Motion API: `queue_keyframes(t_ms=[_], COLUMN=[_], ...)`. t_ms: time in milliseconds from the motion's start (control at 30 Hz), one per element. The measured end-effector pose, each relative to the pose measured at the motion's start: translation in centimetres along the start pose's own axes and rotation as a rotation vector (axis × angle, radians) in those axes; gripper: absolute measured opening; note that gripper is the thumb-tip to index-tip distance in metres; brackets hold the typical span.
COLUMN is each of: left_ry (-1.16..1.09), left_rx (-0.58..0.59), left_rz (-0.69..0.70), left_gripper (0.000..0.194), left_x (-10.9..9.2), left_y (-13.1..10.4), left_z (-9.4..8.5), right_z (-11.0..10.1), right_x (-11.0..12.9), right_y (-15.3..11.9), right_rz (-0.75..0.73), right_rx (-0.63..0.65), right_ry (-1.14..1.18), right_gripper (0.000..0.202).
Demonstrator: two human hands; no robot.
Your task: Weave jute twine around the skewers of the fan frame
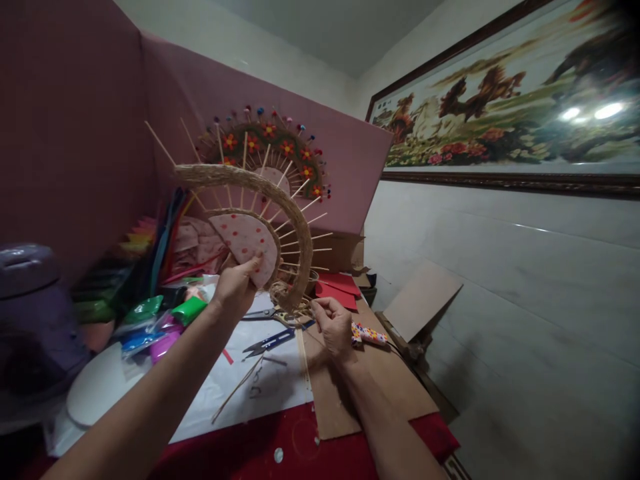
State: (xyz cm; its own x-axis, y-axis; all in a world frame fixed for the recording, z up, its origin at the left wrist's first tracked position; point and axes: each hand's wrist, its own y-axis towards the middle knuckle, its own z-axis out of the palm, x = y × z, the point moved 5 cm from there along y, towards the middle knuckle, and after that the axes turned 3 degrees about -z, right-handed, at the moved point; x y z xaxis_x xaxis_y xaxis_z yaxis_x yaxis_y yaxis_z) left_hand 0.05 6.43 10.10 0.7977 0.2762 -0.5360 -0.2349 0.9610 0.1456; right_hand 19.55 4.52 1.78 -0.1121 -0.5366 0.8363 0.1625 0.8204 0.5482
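Note:
My left hand (236, 288) grips a fan-shaped craft by its half-round base (246, 241), white with red dots, thumb on the front. Thin wooden sticks spread out from the base, and a band of twine (295, 217) curves across them. Near the band's lower right end, my right hand (334, 327) is closed in a pinch, with what looks like a thin strand at its fingertips. A ball of twine (280, 292) lies behind the band's lower end. Scissors (260, 314) and blue snips (270, 343) rest on the table below.
A finished-looking flowered fan (287, 148) stands behind, against a pink panel (345, 153). Colored clay packets (189, 311) and a round white disc (97, 387) are at left. Cardboard (395, 387), red sheets (339, 288) and a dotted-handled tool (369, 335) are at right.

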Motion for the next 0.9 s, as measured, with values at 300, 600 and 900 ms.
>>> queue_keyframes(t_ms=[300,600,900], left_ry=[0.066,0.052,-0.002], left_rx=[-0.049,-0.056,-0.050], left_rz=[-0.050,0.095,0.102], left_gripper=[0.030,0.040,0.042], left_x=[-0.7,-2.9,-3.8], left_y=[-0.1,0.0,-0.8], left_z=[0.1,0.5,0.9], right_z=[-0.7,-0.8,-1.0], right_x=[1.2,1.0,0.5], right_y=[-1.1,-1.2,-0.8], right_rz=[-0.348,-0.328,-0.270], right_rx=[-0.102,-0.126,-0.189], right_ry=[-0.494,-0.435,-0.386], right_gripper=[0.019,0.018,0.022])
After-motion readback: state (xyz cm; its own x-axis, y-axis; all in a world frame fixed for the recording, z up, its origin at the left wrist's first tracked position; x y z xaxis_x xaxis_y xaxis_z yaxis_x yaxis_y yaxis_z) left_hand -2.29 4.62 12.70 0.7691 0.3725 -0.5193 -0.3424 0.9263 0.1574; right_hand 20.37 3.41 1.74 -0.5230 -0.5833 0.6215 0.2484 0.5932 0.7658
